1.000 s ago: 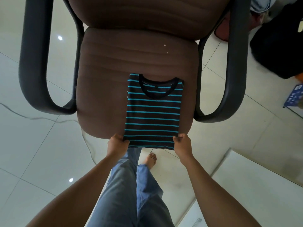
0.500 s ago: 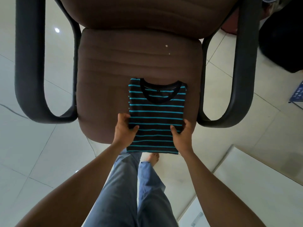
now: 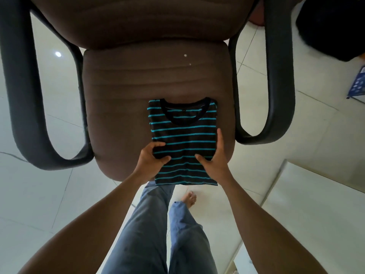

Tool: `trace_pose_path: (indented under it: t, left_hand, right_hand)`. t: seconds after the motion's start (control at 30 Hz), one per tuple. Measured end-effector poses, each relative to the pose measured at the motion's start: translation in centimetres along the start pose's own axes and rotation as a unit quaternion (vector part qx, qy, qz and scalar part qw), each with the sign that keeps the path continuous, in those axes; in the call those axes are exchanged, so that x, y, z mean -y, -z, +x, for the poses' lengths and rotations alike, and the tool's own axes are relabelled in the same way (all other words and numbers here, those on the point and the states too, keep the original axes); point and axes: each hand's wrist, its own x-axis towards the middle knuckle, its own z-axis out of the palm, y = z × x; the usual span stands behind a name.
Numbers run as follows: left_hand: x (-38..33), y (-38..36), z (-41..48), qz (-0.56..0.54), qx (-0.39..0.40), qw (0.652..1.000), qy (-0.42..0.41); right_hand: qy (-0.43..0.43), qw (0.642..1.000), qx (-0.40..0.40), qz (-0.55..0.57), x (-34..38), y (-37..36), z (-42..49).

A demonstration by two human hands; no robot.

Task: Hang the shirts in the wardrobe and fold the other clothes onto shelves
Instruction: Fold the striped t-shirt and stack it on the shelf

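A folded black T-shirt with turquoise stripes point(image 3: 183, 135) lies collar-up on the brown seat of an armchair point(image 3: 122, 107), its lower hem hanging past the seat's front edge. My left hand point(image 3: 151, 158) grips the shirt's left edge about halfway up, with thumb and a finger curled onto the cloth. My right hand point(image 3: 214, 159) holds the right edge, thumb on top of the fabric and fingers running up along the side.
Black loop armrests stand on the left point(image 3: 25, 107) and right point(image 3: 276, 86) of the seat. A dark bag point(image 3: 331, 26) and a blue box point(image 3: 358, 84) sit on the tiled floor at the right. My legs in blue trousers point(image 3: 158, 234) are below.
Both hands have slid from the shirt's bottom corners up its sides to mid-height. The shirt stays flat on the seat.
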Motion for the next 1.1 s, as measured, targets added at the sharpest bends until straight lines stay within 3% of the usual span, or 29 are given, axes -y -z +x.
trace_pose_path:
  t: [0.13, 0.3, 0.43, 0.6, 0.83, 1.1]
  left_hand:
    - [-0.8, 0.4, -0.9, 0.011, -0.005, 1.000, -0.005]
    - [-3.3, 1.5, -3.4, -0.074, 0.067, 0.994, 0.041]
    - [-5.4, -0.4, -7.0, -0.052, 0.170, 0.981, 0.077]
    - [-4.5, -6.2, -11.2, 0.102, 0.233, 0.966, 0.037]
    - [0.8, -15.3, -20.9, 0.351, 0.388, 0.851, -0.042]
    - [13.6, -21.8, -40.8, 0.477, 0.526, 0.698, -0.094]
  right_hand:
    - [0.019, 0.998, 0.054, 0.007, 1.1, 0.2, -1.2]
    - [-0.072, 0.985, 0.070, 0.139, 0.6, 2.1, -4.4]
    - [-0.129, 0.953, 0.023, 0.273, -1.9, 3.8, -10.0]
    - [-0.166, 0.907, -0.071, 0.380, -6.8, 4.5, -20.2]
    - [-0.174, 0.788, -0.238, 0.540, -15.5, -0.5, -38.4]
    - [-0.143, 0.643, -0.422, 0.623, -21.3, -10.6, -63.7]
